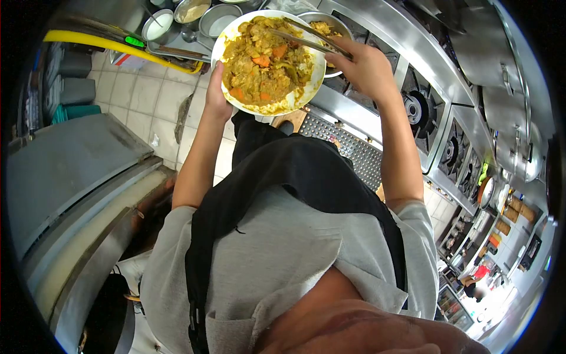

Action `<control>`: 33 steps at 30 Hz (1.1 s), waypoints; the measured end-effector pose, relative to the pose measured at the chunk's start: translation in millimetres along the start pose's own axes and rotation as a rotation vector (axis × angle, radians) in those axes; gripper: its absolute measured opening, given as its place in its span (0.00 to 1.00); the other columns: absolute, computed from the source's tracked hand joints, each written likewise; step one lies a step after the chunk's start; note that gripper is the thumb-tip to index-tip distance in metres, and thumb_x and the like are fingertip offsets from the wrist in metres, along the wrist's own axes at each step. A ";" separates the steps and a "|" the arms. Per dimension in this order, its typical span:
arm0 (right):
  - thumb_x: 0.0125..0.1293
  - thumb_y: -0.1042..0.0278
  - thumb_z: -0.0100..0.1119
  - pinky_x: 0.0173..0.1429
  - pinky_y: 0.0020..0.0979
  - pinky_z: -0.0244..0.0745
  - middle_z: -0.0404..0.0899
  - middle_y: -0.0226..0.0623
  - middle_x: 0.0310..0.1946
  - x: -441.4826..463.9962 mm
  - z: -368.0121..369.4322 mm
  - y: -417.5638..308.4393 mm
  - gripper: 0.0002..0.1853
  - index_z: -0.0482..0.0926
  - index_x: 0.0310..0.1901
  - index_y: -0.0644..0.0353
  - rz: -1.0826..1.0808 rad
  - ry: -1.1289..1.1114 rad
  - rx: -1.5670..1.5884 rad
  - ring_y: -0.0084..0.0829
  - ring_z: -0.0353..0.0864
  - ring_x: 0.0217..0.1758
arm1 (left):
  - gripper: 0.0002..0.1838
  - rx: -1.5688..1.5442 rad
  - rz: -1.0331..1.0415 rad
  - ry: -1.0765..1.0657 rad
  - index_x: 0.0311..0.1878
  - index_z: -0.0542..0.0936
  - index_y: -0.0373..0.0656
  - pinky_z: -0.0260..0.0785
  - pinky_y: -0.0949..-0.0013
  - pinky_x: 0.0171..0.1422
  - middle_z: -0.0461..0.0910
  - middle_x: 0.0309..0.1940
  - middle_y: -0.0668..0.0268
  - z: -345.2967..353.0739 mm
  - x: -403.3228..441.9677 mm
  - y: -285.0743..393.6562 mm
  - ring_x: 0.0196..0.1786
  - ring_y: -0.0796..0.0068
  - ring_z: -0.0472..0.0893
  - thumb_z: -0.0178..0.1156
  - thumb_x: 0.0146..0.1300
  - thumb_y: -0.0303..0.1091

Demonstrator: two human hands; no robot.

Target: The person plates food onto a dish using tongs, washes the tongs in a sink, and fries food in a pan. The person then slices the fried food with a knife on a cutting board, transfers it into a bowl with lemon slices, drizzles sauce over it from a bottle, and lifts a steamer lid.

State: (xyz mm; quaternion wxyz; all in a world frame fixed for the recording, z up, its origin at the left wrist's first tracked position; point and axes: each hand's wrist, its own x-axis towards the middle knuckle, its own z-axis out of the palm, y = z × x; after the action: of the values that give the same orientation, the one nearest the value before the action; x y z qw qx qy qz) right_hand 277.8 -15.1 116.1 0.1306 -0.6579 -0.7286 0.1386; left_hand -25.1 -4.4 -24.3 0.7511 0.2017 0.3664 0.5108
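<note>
My left hand (pixel 219 97) grips the left rim of a white plate (pixel 321 69), thumb up along its edge. Yellow curry (pixel 259 59) with meat and orange carrot chunks covers most of the plate, and some rice shows at the rim. My right hand (pixel 364 66) is closed around metal tongs (pixel 312 39), whose tips reach over the upper right part of the curry. Behind the plate and tongs, partly hidden, stands a metal bowl (pixel 341 26) with more yellowish food in it.
A stove (pixel 413 112) with several burners runs along the right. At the upper left, metal containers (pixel 158 26) sit beside a spoon (pixel 194 39) on a steel counter. A yellow bar (pixel 106 44) edges that side. Large pots (pixel 480 47) stand at the far right.
</note>
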 end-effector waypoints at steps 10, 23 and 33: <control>0.67 0.55 0.68 0.39 0.39 0.81 0.89 0.37 0.39 -11.0 32.6 -3.0 0.17 0.87 0.57 0.43 -0.199 0.216 -0.090 0.42 0.88 0.38 | 0.32 -0.030 0.000 -0.001 0.77 0.64 0.40 0.68 0.55 0.76 0.73 0.72 0.57 3.9 -2.2 -2.2 0.72 0.60 0.75 0.43 0.82 0.54; 0.66 0.41 0.66 0.54 0.41 0.81 0.89 0.46 0.41 -17.5 91.3 123.0 0.28 0.84 0.63 0.45 0.428 0.056 0.162 0.47 0.89 0.46 | 0.31 -0.007 0.045 0.007 0.76 0.64 0.39 0.68 0.57 0.76 0.73 0.71 0.58 -7.1 2.9 -5.9 0.72 0.63 0.75 0.43 0.83 0.52; 0.67 0.51 0.67 0.45 0.42 0.83 0.89 0.42 0.36 -25.7 31.0 1.2 0.22 0.84 0.61 0.44 -0.069 0.045 0.103 0.42 0.89 0.40 | 0.31 -0.018 0.025 0.005 0.75 0.65 0.38 0.69 0.58 0.75 0.74 0.70 0.58 -9.3 6.9 -7.1 0.71 0.64 0.76 0.44 0.82 0.53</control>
State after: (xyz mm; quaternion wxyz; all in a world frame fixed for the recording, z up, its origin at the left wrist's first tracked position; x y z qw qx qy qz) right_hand 270.0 -41.4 86.7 0.1852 -0.6276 -0.7397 0.1567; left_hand -26.3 -1.6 -37.5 0.7456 0.1981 0.3610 0.5239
